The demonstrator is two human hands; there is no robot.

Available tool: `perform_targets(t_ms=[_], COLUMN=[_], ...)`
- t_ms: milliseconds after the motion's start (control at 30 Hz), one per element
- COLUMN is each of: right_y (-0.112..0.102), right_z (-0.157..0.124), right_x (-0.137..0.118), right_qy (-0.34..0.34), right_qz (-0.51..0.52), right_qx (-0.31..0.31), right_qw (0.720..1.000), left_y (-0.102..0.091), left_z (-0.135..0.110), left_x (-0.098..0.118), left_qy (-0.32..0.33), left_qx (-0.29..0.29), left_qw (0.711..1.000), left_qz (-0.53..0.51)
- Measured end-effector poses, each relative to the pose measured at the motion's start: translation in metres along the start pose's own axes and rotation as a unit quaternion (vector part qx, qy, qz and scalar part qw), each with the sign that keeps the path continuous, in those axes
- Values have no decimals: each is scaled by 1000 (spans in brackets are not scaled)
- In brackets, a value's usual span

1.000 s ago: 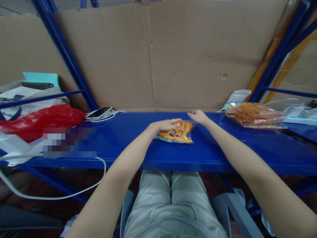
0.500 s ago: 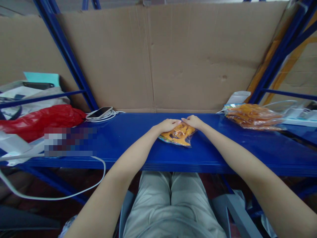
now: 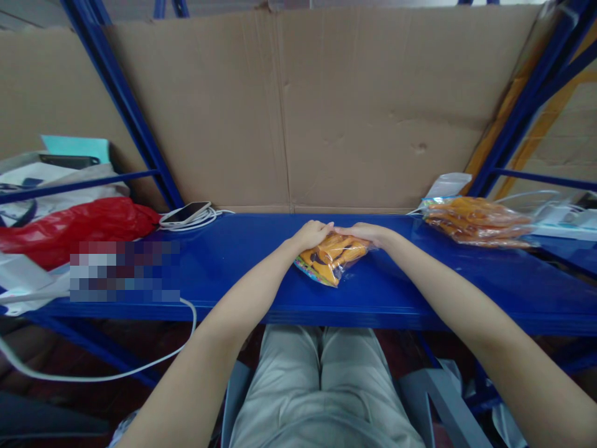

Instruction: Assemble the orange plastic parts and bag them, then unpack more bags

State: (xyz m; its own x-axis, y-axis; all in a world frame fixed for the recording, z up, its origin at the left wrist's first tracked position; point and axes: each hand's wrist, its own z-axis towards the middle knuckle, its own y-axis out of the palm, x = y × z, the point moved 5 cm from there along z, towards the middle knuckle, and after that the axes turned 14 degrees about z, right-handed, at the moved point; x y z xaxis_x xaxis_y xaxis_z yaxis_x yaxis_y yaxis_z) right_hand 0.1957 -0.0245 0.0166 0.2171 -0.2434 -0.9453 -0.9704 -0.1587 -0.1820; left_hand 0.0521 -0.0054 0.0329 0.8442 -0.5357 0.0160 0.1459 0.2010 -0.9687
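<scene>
A clear plastic bag (image 3: 333, 256) with something orange and dark-marked inside lies tilted over the blue tabletop (image 3: 242, 261), a colourful strip along its lower left edge. My left hand (image 3: 313, 235) grips the bag's upper left part, fingers curled over the far edge. On the upper right, my right hand (image 3: 369, 233) is closed on the same bag, its fingers partly hidden behind the plastic. The two hands almost meet at the top of the bag.
Similar orange-filled bags (image 3: 476, 221) are stacked at the right, beside a white power strip (image 3: 564, 224). A phone (image 3: 186, 213) rests on a coiled white cable at the back left, near a red plastic bag (image 3: 88, 227). Cardboard (image 3: 289, 112) stands behind the table.
The bag has turned, its lower edge swinging left and slightly nearer to me. My right hand has shifted a little lower and to the right; both hands keep hold of the bag.
</scene>
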Motion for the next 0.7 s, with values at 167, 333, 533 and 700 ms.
perform_targets(t_ms=[167,333,533,700], right_y=[12,20,8,-53], right_z=[0,8,13,6], right_x=[-2,1,-3,-25], right_qy=[18,28,52,-38], right_qz=[115,175,230,295], right_qx=[-97,-153,-154,-47], right_qw=[989,972,959,954], left_y=[-2,-3,-22,-27], left_z=[0,3,2,-4], left_x=[-7,-17,-43,-73], left_qy=[-7,-30,-107,-212], left_qx=[46,62,217,288], left_qw=[998,992,949,912], left_qz=[-35,-105,-204,-203])
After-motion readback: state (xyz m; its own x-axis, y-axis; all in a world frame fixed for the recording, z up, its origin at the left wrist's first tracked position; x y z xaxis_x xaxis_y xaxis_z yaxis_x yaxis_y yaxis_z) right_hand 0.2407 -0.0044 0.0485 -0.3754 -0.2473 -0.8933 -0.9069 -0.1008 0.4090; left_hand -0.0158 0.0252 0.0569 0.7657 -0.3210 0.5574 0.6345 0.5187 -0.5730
